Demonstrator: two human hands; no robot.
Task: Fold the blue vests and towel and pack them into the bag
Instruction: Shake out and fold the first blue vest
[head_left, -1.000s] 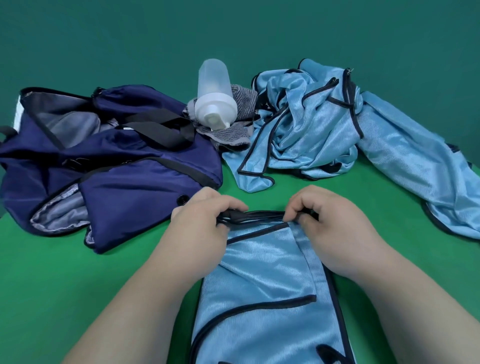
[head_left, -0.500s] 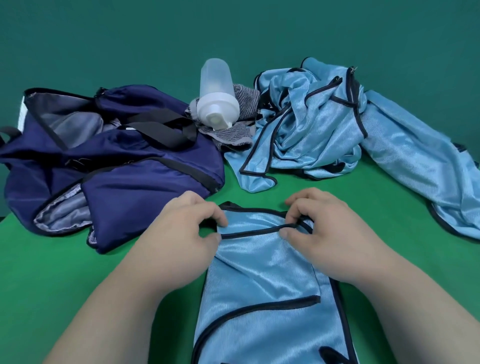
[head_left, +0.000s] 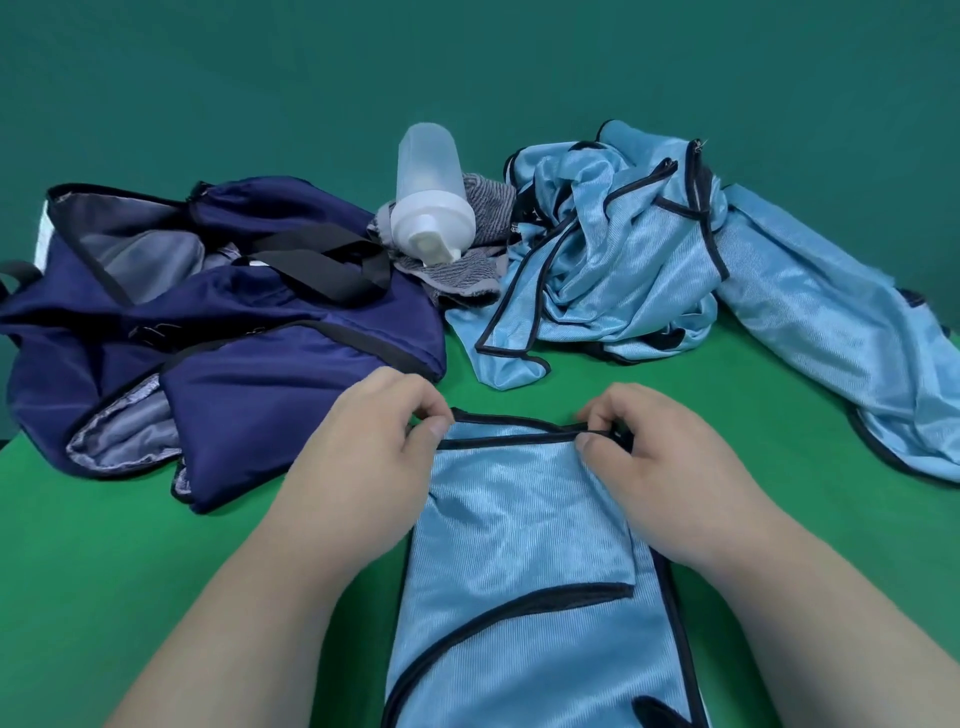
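Observation:
A light blue vest (head_left: 524, 561) with dark trim lies flat in front of me on the green table. My left hand (head_left: 374, 452) pinches its far trimmed edge at the left corner. My right hand (head_left: 660, 462) pinches the same edge at the right corner. More blue vests (head_left: 639, 260) lie crumpled in a heap at the back right, one spreading out to the right. The navy bag (head_left: 218, 332) sits open at the left. A grey striped towel (head_left: 467, 270) lies bunched between the bag and the heap.
A translucent shaker bottle (head_left: 428, 197) with a white lid lies on the towel. The bag's black straps (head_left: 317, 265) drape over its top. The green table (head_left: 104, 571) runs to a teal wall behind.
Both hands have drawn the vest's trimmed edge toward me and spread it flat. The bunched trim is now a straight line between my fingers.

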